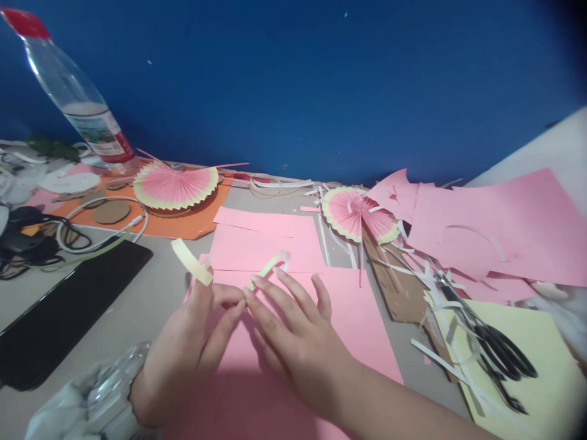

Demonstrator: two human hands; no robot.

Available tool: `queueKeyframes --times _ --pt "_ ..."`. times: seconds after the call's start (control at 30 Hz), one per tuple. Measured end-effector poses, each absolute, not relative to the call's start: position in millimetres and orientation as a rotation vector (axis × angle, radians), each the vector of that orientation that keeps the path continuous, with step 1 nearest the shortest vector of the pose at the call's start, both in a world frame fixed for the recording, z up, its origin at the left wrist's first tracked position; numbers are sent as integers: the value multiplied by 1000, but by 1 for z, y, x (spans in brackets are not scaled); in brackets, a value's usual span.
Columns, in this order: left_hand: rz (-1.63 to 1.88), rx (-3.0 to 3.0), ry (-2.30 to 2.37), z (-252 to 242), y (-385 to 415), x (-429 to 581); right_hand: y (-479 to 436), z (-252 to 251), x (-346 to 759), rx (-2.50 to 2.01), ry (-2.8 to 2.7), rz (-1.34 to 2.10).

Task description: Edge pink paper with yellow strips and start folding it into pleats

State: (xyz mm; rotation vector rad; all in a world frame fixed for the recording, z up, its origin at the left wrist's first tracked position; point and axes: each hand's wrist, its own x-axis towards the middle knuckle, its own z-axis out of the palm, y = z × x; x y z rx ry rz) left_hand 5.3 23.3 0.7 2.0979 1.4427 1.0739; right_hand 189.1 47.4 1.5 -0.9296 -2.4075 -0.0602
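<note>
My left hand is closed, its thumb and fingertips pinching the middle of a narrow pale yellow strip. One end of the strip sticks up past the left knuckles; the far part curls up beyond my right fingers. My right hand meets the left at the fingertips, its thumb and index finger closed on the same strip while the other fingers spread out. Exactly where the fingertips press is partly hidden. Beneath both hands lie pink paper sheets, with smaller pink pieces just behind.
Two pleated pink paper fans lie at the back. Black-handled scissors rest on yellow paper at right, among white scraps. At left are a black phone, cables and a leaning plastic bottle.
</note>
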Motion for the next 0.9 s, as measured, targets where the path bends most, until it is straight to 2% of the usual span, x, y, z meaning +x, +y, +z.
queueKeyframes --times 0.9 --pt "1102 2090 1506 9 24 8 49 0 191 -932 -2416 65"
